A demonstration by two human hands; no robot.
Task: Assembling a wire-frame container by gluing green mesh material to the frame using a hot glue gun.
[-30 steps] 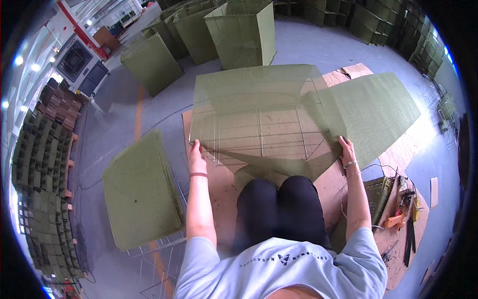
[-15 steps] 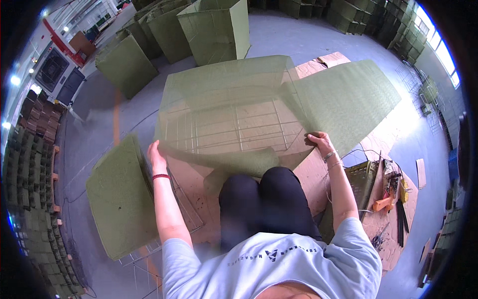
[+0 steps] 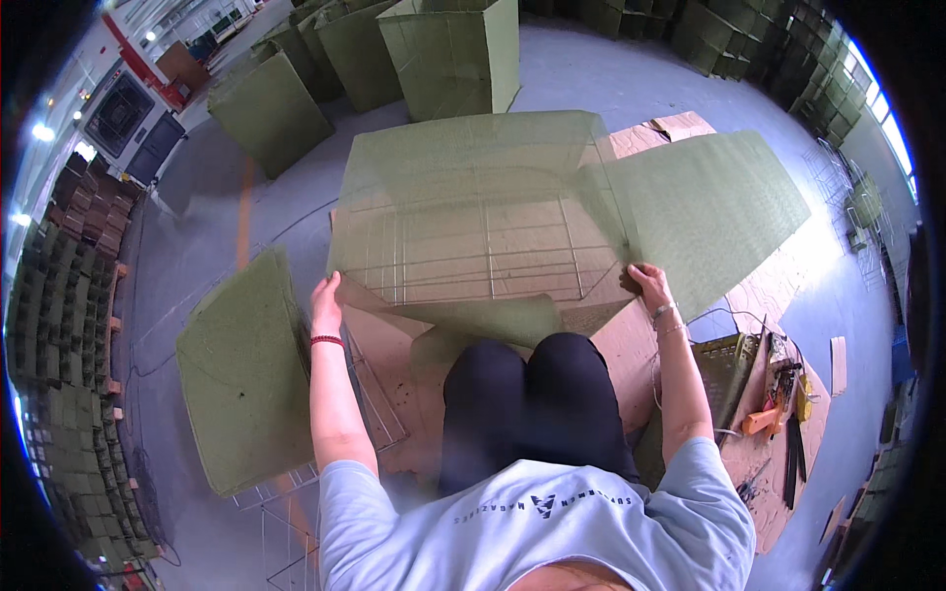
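A sheer green mesh sheet (image 3: 463, 148) stretches in front of my knees over a wire frame (image 3: 490, 246). My left hand (image 3: 327, 301) pinches the sheet's near left corner. At the near right corner, my right hand (image 3: 649, 287) grips the mesh, its fingers curled around the edge. One flap of the mesh (image 3: 493, 317) sags between my hands, just beyond my knees. Through the mesh, the bars of the wire frame show against brown cardboard (image 3: 616, 350). Another wide green mesh panel (image 3: 719, 212) spreads out to the right of my right hand.
Left of me, a stack of green mesh panels (image 3: 241, 379) rests on wire frames (image 3: 286, 522). An orange-handled tool (image 3: 761, 422) lies on cardboard at the right, beside a green basket (image 3: 721, 364). Green mesh boxes (image 3: 448, 59) stand at the back; more are stacked along the left (image 3: 64, 325).
The whole view has shifted slightly, moving the scene a little to the right. Both hands keep hold of the mesh, whose near edge looks pulled straighter between them.
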